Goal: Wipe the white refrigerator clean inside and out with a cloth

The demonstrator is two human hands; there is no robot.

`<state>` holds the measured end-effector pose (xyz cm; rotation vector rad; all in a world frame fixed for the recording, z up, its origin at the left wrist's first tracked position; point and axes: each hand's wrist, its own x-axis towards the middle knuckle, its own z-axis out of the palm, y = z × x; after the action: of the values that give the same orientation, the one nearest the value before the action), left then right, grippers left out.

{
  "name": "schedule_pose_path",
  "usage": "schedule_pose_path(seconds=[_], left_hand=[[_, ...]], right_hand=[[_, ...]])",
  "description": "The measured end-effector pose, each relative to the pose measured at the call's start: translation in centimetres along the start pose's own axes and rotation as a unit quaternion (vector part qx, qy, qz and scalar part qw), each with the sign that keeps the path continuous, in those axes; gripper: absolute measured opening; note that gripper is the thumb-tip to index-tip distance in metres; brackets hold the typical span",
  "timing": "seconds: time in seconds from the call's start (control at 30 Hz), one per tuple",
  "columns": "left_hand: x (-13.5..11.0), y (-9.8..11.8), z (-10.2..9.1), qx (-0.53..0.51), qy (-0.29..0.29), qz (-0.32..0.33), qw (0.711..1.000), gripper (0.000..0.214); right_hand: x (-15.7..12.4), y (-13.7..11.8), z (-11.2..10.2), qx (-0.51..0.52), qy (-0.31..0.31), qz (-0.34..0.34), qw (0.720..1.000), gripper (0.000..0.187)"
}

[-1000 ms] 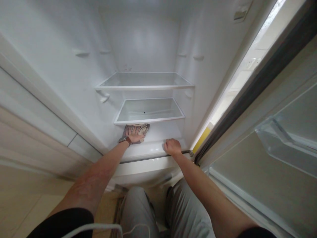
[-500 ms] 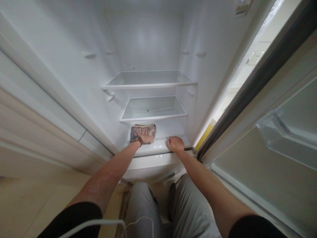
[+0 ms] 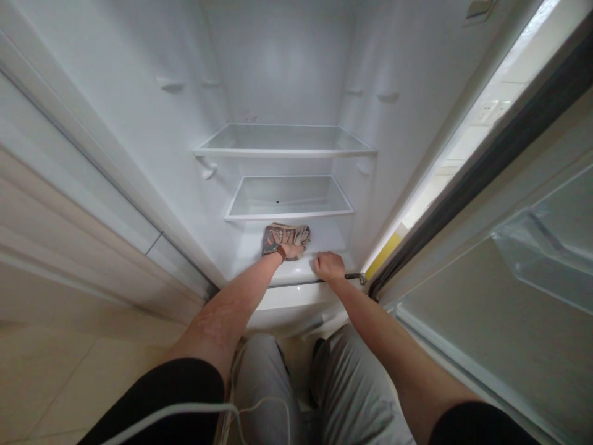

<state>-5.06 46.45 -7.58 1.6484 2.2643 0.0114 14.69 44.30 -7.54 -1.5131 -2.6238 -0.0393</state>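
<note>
While the patterned cloth [image 3: 302, 235] lies directly beneath the left hand [image 3: 291, 248] on the refrigerator floor [image 3: 328, 238], its long axis seemingly crosswise, that hand spreads flat over it without a visible grip. Just to its right, clear of the cloth, the right hand [image 3: 330, 266] rests curled; whether it holds anything, I cannot tell.

Folded brown-and-cream patterned cloth [image 3: 304, 234] looked matt and rumpled. White moulded refrigerator liner [image 3: 287, 68] appeared smooth plastic, glossy along its floor; translucent white-rimmed lower shelf [image 3: 290, 196] appeared smooth, glass or plastic unclear. Grey trousers [image 3: 359, 383] showed matt, creased fabric; clear angular door bin [image 3: 540, 266], shiny plastic.
</note>
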Motion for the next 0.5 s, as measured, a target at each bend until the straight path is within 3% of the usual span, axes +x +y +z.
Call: schedule_pose_path(seconds=[0.27,0.5], left_hand=[[0.2,-7.0,-2.5,-0.01,0.001,-0.097,0.995,0.103],[-0.4,-7.8,-2.9,-0.01,0.005,-0.099,0.995,0.102]], right_hand=[[0.0,0.0,-0.1,-0.003,-0.008,0.003,1.0,0.036],[0.0,-0.1,-0.2,0.006,-0.005,0.006,1.0,0.036]])
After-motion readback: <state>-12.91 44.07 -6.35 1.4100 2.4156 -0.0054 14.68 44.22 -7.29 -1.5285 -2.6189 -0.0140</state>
